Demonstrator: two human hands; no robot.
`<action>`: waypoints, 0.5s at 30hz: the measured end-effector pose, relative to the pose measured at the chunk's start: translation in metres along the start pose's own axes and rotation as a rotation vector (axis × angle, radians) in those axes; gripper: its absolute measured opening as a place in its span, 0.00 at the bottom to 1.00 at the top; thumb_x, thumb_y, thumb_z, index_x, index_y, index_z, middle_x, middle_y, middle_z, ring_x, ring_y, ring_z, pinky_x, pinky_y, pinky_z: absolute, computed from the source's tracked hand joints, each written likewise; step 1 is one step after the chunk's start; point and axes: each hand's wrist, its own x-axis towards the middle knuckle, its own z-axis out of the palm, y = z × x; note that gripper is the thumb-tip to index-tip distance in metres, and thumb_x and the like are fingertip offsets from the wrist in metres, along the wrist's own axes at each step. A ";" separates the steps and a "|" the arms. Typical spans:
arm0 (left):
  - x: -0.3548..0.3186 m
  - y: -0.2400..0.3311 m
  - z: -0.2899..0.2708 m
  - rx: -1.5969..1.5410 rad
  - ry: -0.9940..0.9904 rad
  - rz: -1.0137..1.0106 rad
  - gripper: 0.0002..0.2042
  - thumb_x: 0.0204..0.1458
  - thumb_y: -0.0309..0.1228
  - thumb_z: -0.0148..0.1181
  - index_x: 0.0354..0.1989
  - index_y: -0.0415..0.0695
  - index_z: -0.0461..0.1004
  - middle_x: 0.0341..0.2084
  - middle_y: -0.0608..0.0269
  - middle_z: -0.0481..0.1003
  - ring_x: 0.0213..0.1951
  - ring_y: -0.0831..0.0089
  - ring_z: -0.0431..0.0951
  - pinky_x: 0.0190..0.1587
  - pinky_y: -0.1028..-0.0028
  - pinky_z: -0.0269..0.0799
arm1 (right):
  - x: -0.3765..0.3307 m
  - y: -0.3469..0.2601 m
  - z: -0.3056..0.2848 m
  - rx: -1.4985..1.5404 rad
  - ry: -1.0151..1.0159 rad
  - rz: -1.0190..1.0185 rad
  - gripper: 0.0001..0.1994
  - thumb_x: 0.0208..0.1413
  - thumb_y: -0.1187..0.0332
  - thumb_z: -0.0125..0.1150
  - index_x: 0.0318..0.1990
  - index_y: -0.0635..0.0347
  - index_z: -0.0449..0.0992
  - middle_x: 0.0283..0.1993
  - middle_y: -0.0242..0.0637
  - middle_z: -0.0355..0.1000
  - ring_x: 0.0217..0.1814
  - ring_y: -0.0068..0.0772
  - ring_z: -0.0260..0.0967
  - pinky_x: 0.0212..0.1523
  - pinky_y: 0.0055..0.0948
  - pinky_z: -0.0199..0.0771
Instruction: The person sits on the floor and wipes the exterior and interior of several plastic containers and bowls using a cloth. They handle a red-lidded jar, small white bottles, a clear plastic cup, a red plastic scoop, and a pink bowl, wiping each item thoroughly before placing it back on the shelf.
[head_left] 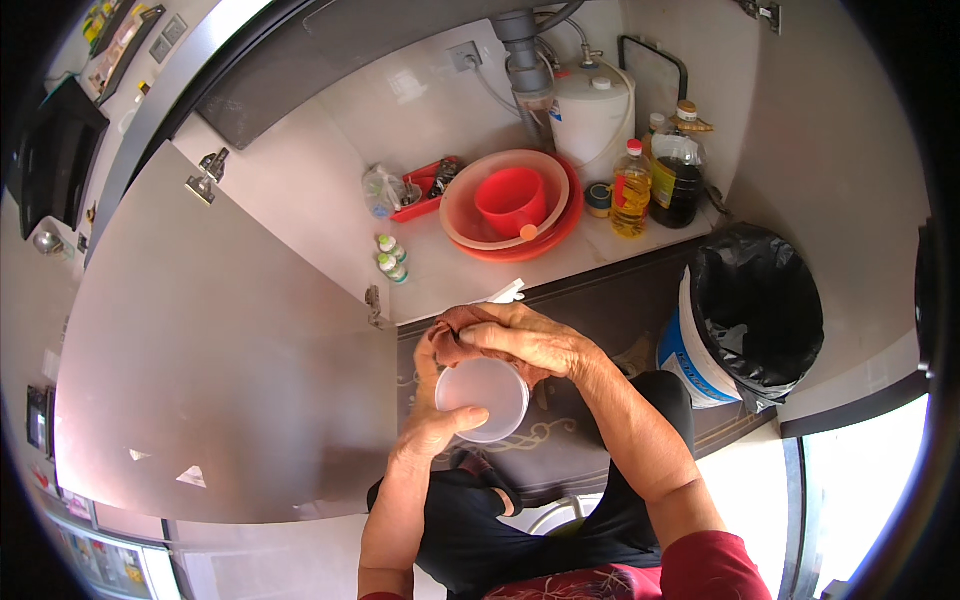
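Note:
My left hand [434,428] grips a round translucent plastic tub [487,398], its thumb lying over the near side. The tub is held up in front of the cabinet's front edge. A brown cloth [462,322] is bunched in my right hand [530,343] and pressed against the tub's far rim. Part of the cloth also hangs below the right hand's fingers. The fingertips of my left hand are partly hidden behind the cloth and the tub. Just beyond my hands, a white object [505,292] pokes out at the cabinet edge; its kind I cannot make out.
Inside the open cabinet stand red basins [462,225] with a red dipper [512,203], a white tank [590,112], an oil bottle [631,195], a dark bottle [677,185] and small bottles [392,262]. A black-lined bucket [700,350] is at right; the cabinet door [230,350] opens left.

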 end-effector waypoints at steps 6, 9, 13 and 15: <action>0.007 0.008 0.008 -0.133 0.153 0.005 0.51 0.34 0.27 0.69 0.66 0.53 0.37 0.56 0.52 0.60 0.57 0.57 0.63 0.58 0.56 0.62 | -0.008 0.028 0.003 -0.026 0.169 -0.270 0.30 0.46 0.65 0.63 0.58 0.64 0.62 0.51 0.42 0.70 0.53 0.29 0.67 0.56 0.28 0.65; 0.005 -0.003 0.002 -0.296 0.179 -0.049 0.44 0.40 0.33 0.66 0.65 0.47 0.44 0.54 0.54 0.61 0.56 0.60 0.64 0.58 0.59 0.62 | -0.004 0.036 0.014 0.133 0.303 -0.326 0.28 0.48 0.66 0.62 0.57 0.65 0.63 0.51 0.41 0.70 0.53 0.28 0.67 0.54 0.27 0.66; 0.004 -0.005 0.006 -0.295 0.166 -0.048 0.41 0.39 0.29 0.68 0.63 0.40 0.51 0.51 0.56 0.64 0.55 0.65 0.65 0.59 0.64 0.60 | -0.010 0.031 0.022 0.145 0.345 -0.266 0.23 0.53 0.65 0.58 0.55 0.63 0.67 0.51 0.39 0.71 0.52 0.28 0.67 0.54 0.27 0.66; 0.002 0.002 0.003 -0.081 0.112 0.004 0.45 0.36 0.26 0.69 0.64 0.41 0.48 0.50 0.56 0.65 0.55 0.65 0.65 0.59 0.64 0.60 | -0.018 0.015 0.016 0.008 0.260 -0.210 0.21 0.55 0.61 0.56 0.54 0.61 0.69 0.50 0.37 0.71 0.51 0.27 0.68 0.53 0.27 0.67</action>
